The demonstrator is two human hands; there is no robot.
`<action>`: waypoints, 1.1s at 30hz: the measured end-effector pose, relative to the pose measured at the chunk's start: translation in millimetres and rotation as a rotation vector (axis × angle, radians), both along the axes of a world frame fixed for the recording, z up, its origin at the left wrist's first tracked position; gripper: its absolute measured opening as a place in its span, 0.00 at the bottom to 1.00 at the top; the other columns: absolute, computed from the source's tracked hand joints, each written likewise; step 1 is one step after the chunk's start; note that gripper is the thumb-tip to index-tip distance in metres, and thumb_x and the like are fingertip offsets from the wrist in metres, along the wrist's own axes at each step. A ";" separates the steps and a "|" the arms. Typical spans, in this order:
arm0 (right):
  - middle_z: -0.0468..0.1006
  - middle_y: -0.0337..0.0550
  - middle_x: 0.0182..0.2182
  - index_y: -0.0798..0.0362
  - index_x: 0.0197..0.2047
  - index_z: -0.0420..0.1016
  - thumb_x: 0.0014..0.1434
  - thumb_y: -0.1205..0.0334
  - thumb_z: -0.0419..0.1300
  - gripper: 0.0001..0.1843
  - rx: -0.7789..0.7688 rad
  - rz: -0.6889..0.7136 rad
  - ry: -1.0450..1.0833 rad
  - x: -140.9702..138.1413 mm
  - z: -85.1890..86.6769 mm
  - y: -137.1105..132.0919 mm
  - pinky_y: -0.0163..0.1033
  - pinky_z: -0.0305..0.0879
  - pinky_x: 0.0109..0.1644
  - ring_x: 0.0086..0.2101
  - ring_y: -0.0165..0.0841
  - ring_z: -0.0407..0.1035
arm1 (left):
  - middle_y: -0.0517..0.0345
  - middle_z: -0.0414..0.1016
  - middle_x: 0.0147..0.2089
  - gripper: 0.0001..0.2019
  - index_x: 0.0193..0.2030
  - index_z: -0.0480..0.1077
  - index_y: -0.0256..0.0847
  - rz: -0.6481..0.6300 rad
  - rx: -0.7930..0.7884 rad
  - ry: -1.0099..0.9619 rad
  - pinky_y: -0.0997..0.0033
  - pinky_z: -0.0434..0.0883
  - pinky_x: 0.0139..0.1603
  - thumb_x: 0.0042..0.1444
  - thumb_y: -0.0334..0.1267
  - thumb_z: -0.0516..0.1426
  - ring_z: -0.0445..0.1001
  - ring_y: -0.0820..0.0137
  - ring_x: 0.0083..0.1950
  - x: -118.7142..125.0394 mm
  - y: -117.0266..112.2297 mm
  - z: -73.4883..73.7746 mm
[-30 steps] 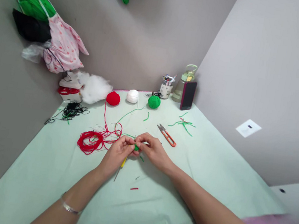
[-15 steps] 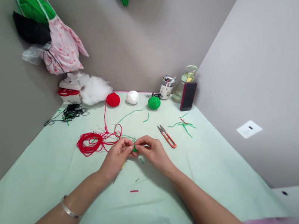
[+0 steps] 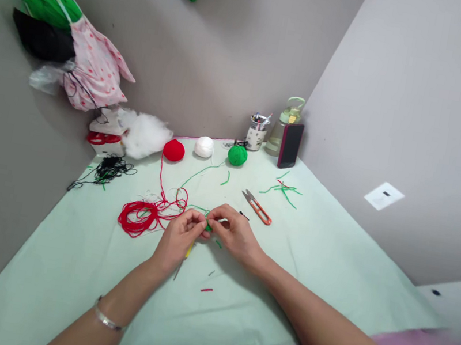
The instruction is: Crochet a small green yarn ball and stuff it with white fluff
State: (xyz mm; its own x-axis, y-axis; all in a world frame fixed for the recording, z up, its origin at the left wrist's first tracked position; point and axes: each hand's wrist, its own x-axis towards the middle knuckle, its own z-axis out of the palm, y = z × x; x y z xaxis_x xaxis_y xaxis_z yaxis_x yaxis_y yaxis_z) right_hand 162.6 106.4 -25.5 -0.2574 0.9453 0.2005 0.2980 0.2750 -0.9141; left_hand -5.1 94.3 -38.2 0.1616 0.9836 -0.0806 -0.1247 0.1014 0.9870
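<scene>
Both hands meet over the pale green table cover [image 3: 67, 263]. My left hand [image 3: 178, 240] is closed, pinching a small green crocheted piece [image 3: 208, 226], and a yellow-handled crochet hook [image 3: 184, 258] sticks out below its palm. My right hand [image 3: 234, 232] is closed too, its fingertips pinching the same green piece from the right. A green yarn strand runs from the hands back to the green yarn ball [image 3: 237, 155]. A loose tangle of red yarn [image 3: 140, 216] lies just left of the hands.
Orange thread snips [image 3: 257, 207] lie behind my right hand. Red [image 3: 174, 151] and white [image 3: 204, 147] yarn balls, stuffing [image 3: 144, 135], black thread [image 3: 107, 169], a pen cup [image 3: 256, 136], a bottle [image 3: 284, 125] and a phone [image 3: 290, 146] line the back. Green scraps [image 3: 282, 190] lie at right.
The hands stay together on the green piece with only small finger shifts. The view has shifted slightly.
</scene>
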 end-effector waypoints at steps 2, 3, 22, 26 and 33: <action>0.77 0.42 0.35 0.52 0.33 0.77 0.60 0.69 0.59 0.07 0.011 0.006 -0.009 0.8 -1.6 1.5 0.38 0.69 0.42 0.37 0.33 0.72 | 0.61 0.75 0.31 0.14 0.33 0.72 0.40 -0.016 -0.046 -0.018 0.68 0.76 0.40 0.50 0.46 0.68 0.77 0.70 0.33 -1.3 2.2 0.5; 0.77 0.42 0.35 0.52 0.34 0.77 0.60 0.69 0.59 0.06 0.016 0.008 -0.013 1.2 -2.7 2.1 0.38 0.69 0.41 0.37 0.33 0.72 | 0.61 0.75 0.30 0.14 0.33 0.72 0.39 -0.021 -0.066 -0.030 0.68 0.76 0.39 0.50 0.46 0.68 0.77 0.70 0.32 -1.9 3.2 0.6; 0.80 0.48 0.41 0.51 0.38 0.79 0.65 0.69 0.58 0.08 0.269 0.046 -0.203 6.0 -8.1 0.9 0.42 0.71 0.46 0.40 0.37 0.76 | 0.60 0.77 0.31 0.17 0.34 0.76 0.37 0.008 -0.093 -0.043 0.69 0.77 0.39 0.47 0.48 0.71 0.77 0.71 0.32 -2.6 6.0 -2.6; 0.79 0.46 0.38 0.51 0.35 0.77 0.62 0.69 0.58 0.07 0.167 0.039 -0.118 4.5 -7.5 0.2 0.41 0.71 0.44 0.38 0.36 0.74 | 0.60 0.77 0.30 0.15 0.33 0.76 0.38 0.007 -0.064 -0.018 0.69 0.76 0.38 0.47 0.47 0.70 0.77 0.70 0.32 -4.1 6.3 -4.2; 0.78 0.44 0.37 0.52 0.31 0.71 0.57 0.64 0.60 0.03 0.022 -0.005 0.016 3.1 -6.7 2.0 0.40 0.74 0.45 0.36 0.33 0.73 | 0.60 0.78 0.26 0.12 0.31 0.72 0.39 0.031 -0.047 0.006 0.70 0.74 0.37 0.50 0.43 0.67 0.77 0.70 0.29 -5.6 7.6 -7.0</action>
State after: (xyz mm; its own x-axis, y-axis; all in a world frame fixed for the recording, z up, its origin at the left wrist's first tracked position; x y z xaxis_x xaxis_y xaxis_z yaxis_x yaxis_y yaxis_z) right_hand 165.7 108.4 -32.1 -0.2492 0.9420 0.2248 0.2851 0.2932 -0.9126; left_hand -10.7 101.9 -45.1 0.1302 0.9832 -0.1278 -0.1231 0.1439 0.9819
